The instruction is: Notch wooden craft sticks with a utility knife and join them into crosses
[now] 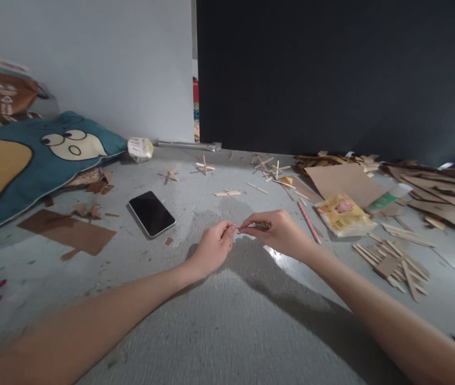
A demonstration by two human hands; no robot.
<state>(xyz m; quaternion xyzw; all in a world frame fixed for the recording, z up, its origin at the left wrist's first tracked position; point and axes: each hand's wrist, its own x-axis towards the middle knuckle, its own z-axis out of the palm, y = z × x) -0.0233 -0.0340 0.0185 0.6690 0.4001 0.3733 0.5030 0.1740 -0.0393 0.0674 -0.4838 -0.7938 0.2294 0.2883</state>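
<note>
Gripping a slim yellow tool [266, 225] between thumb and curled fingers, the right hand [282, 231] of a person works above a gray tabletop [195, 331]. The tool's tip points at the left hand [212, 247], whose fingertips pinch together just beside it; what they may hold is too small to tell. Wooden sticks [227, 193] lie just beyond, a red rod [308, 222] near the right hand.

Smooth, pale grey wall panel [119, 64] on the left, broad black panel [340, 69] towering on the right, narrow upright gap [196, 101] between them! Below, the flat, stained grey bench [211, 331] spreads wide, white glare [277, 255] shining off it!
</note>
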